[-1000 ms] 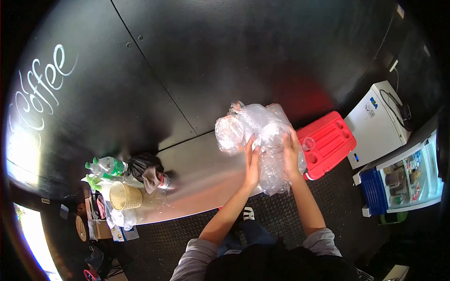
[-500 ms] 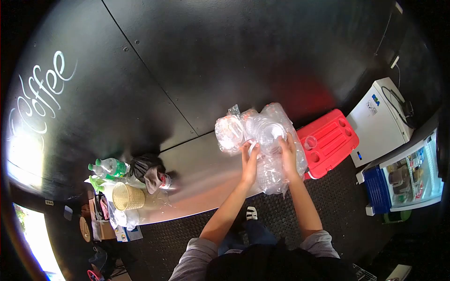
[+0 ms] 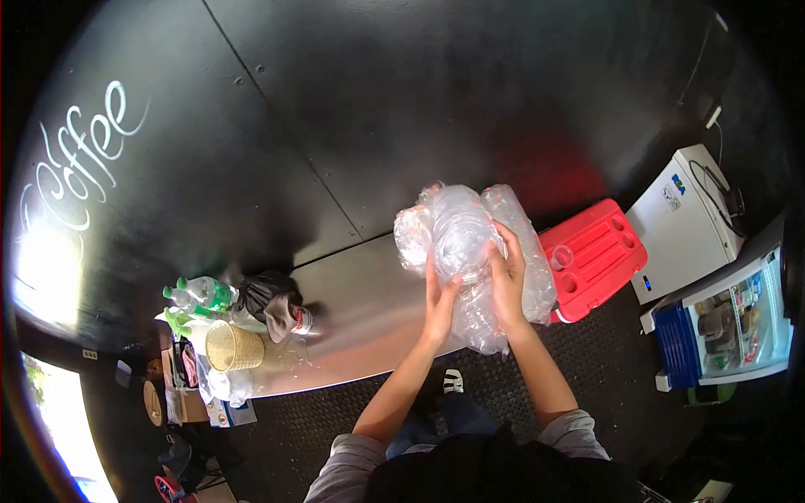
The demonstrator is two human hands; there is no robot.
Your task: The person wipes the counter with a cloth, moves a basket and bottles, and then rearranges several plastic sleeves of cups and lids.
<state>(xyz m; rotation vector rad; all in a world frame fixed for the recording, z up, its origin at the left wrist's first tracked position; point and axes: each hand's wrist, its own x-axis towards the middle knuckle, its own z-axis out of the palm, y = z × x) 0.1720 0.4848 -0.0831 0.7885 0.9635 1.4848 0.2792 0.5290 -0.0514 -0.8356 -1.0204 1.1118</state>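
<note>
A clear plastic-wrapped stack of round cups or lids (image 3: 463, 233) is between my two hands, at the right end of the metal counter. My left hand (image 3: 439, 303) grips its near left side, thumb and fingers curved against the wrap. On its right side, my right hand (image 3: 506, 281) presses with bent fingers. Other clear wrapped packs surround it: a pack on the left (image 3: 412, 237), a long sleeve on the right (image 3: 528, 251) and a crumpled pack (image 3: 480, 320) nearer me. Glare hides what exactly the packs contain.
A red cooler (image 3: 597, 260) with a clear cup (image 3: 561, 256) on it stands right of the counter (image 3: 360, 306). Beyond are a white freezer (image 3: 683, 222) and a glass-door fridge (image 3: 729, 323). Bottles (image 3: 205, 293), a woven basket (image 3: 234, 347) and a dark cloth (image 3: 281, 317) occupy the left end.
The stack between my hands has tilted and risen slightly, its round end now facing me more. My fingers have closed further around it. The view has shifted slightly.
</note>
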